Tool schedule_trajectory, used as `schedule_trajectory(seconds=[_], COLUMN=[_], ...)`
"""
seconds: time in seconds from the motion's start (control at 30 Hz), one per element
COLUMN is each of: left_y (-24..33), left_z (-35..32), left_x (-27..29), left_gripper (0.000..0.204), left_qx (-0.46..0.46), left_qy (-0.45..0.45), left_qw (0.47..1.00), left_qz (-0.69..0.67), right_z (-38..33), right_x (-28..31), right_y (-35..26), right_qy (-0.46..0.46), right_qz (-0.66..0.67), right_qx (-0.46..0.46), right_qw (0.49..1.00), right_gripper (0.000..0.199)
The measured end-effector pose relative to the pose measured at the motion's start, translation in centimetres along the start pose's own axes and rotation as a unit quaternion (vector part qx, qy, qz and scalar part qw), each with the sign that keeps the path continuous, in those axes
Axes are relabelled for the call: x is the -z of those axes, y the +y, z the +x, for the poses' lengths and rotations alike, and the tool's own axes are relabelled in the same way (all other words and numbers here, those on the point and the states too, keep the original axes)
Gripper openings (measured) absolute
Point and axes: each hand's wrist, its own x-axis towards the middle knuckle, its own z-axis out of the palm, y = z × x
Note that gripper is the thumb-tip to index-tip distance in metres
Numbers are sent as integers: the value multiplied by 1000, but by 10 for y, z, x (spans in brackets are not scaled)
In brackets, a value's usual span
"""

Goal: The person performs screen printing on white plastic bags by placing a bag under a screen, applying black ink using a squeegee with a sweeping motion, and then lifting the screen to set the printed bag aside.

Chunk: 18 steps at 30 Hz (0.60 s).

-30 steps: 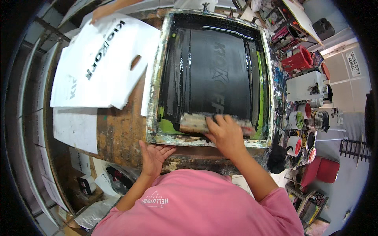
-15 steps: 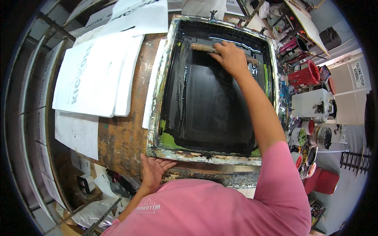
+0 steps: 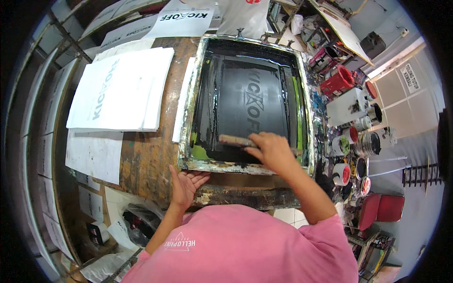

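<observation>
White printed sheets (image 3: pixel 120 94) lie stacked beyond the left hand (image 3: pixel 185 186), its upturned fingers loosely spread, empty from where I stand, beside the screen-printing frame (image 3: pixel 226 167). Inside that, a squeegee (image 3: pixel 231 140) sits in the curled fingers of the right hand (image 3: pixel 273 151); ink pots (image 3: pixel 340 145) stand right of them.

Brightly lit, with a pale grey wall (image 3: pixel 415 228) and white-tiled floor (image 3: pixel 288 215).
Fitted past the left edge of the tabletop (image 3: pixel 141 160) with metal-framed shelving (image 3: pixel 71 39), past its near right corner with a red padded chair (image 3: pixel 390 208).
</observation>
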Motion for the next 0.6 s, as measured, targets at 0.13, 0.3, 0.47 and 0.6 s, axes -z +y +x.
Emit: schedule_trajectory(seconds=[0.13,0.3,0.47,0.6], left_y=[1,32,96,110], left_z=[-2,-25,-38,8], left_x=[-6,-33,-73,-93], left_gripper=[107,109,124,117], left_qx=[-1,-45,-154,-322], left_qy=[18,-46,-244,-276], left_qw=[1000,998,953,905], left_qz=[-6,-21,-93,32], right_z=[-40,-55,-32,21], right_x=[-12,18,89,147], right_y=[-26,-59,-66,-51], right_qy=[67,125,303,427], right_qz=[-17,-87,-156,-185], right_qx=[-2,-14,36,107], right_qw=[998,988,940,879], right_gripper=[34,37,39,28])
